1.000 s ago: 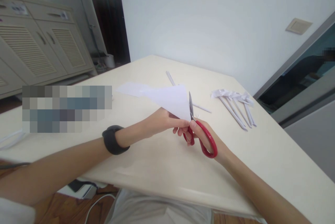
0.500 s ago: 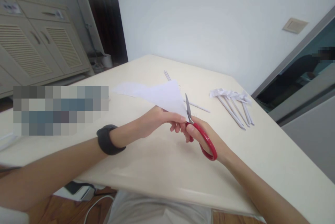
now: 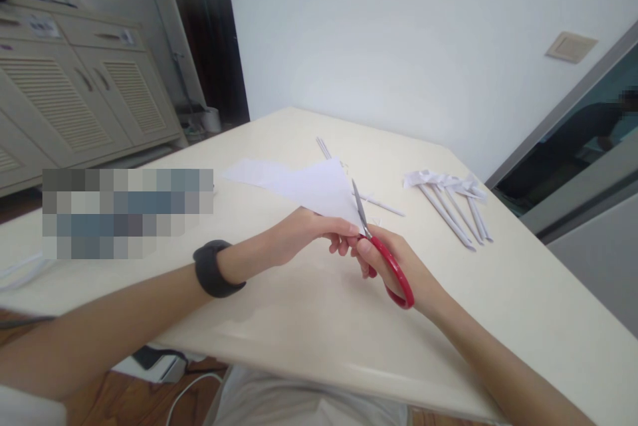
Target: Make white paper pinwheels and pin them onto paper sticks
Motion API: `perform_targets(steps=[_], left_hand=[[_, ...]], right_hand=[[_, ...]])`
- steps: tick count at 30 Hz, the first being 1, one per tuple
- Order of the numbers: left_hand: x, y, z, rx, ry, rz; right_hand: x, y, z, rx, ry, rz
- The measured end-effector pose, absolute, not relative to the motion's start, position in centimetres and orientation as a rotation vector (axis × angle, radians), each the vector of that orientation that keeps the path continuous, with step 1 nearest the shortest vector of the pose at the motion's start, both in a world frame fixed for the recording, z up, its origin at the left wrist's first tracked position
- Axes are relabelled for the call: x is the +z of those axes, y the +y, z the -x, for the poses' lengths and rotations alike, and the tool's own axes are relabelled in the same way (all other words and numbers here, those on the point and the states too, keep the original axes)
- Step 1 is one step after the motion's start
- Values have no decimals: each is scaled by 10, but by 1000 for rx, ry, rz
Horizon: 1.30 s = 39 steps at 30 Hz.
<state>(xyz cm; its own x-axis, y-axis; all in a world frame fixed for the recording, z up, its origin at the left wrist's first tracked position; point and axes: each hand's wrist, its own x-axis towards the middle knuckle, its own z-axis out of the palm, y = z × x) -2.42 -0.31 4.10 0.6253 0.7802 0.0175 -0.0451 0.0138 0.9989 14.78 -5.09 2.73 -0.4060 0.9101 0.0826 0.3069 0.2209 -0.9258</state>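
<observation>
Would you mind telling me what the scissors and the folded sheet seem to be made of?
The scissors: grey, dull-shining blades, likely steel; glossy red handles, probably plastic. The folded sheet: thin matte white paper, judging by its crisp folded edges. The table has a glossy cream top, perhaps laminate.

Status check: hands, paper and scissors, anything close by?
Left hand pinching folded white paper. Right hand gripping red scissors, blades at paper's edge. Paper sticks lie apart on table.
</observation>
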Motion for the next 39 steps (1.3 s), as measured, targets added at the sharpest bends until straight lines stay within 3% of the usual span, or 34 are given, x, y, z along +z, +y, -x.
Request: perform_targets(steps=[9, 21, 39], left_hand=[[39, 0, 25, 700, 642, -1445], [38, 1, 24, 624, 752, -1493], [36, 3, 26, 622, 720, -1507]], right_hand=[[33, -52, -151, 1041, -1923, 1258], [21, -43, -154, 1223, -1814, 1192], [21, -47, -148, 1209, -1796, 1179]])
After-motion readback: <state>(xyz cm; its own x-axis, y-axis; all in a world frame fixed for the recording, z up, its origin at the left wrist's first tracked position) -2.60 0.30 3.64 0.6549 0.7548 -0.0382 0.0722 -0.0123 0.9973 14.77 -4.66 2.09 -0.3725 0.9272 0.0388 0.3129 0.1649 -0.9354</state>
